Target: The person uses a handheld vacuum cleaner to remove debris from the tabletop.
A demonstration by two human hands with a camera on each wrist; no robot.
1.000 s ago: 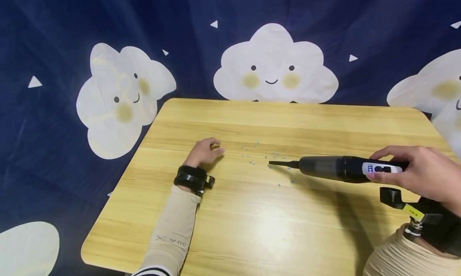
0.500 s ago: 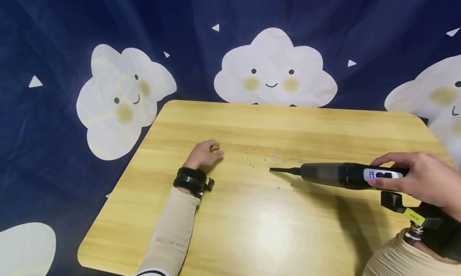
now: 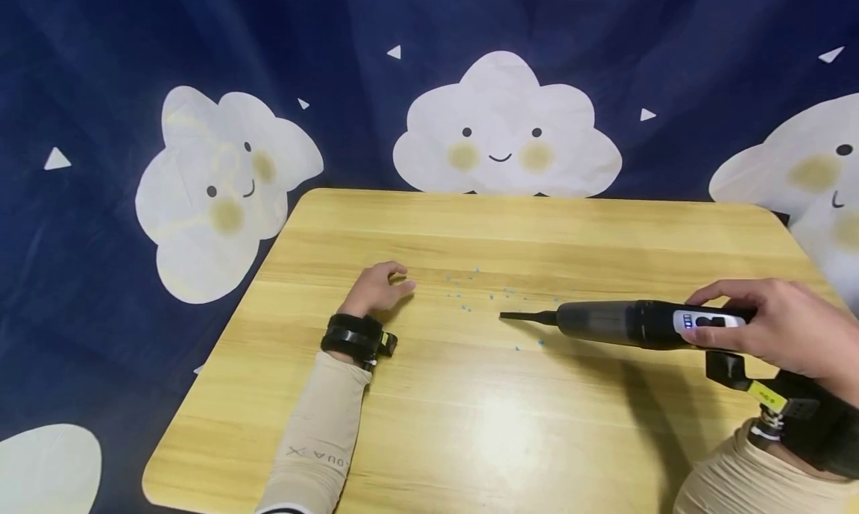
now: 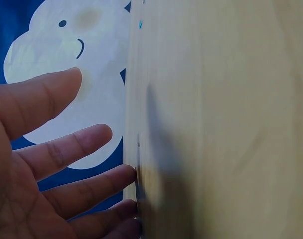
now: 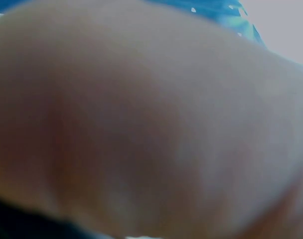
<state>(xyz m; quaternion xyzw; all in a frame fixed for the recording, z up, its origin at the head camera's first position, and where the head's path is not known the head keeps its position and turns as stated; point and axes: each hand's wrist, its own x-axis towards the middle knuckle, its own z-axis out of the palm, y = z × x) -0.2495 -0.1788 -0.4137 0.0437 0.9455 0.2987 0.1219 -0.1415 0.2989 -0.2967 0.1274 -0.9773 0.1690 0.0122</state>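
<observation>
My right hand grips the rear of a black handheld vacuum cleaner, its thumb beside the pale control panel. The narrow nozzle points left, low over the table among several tiny blue bits; whether its tip touches the wood I cannot tell. Left of the bits, my left hand rests on the table with nothing in it, fingers loosely bent. In the left wrist view that hand shows its spread fingers against the tabletop. A blurred right hand fills the right wrist view, hiding the vacuum.
The wood-grain table has rounded corners and ends at a dark blue curtain printed with white clouds. Black camera bands sit on both wrists. The vacuum casts a long shadow towards the front right.
A blue bit that lay at the nozzle tip is no longer seen. The vacuum has dipped slightly with my right hand. My left hand stays where it was.
</observation>
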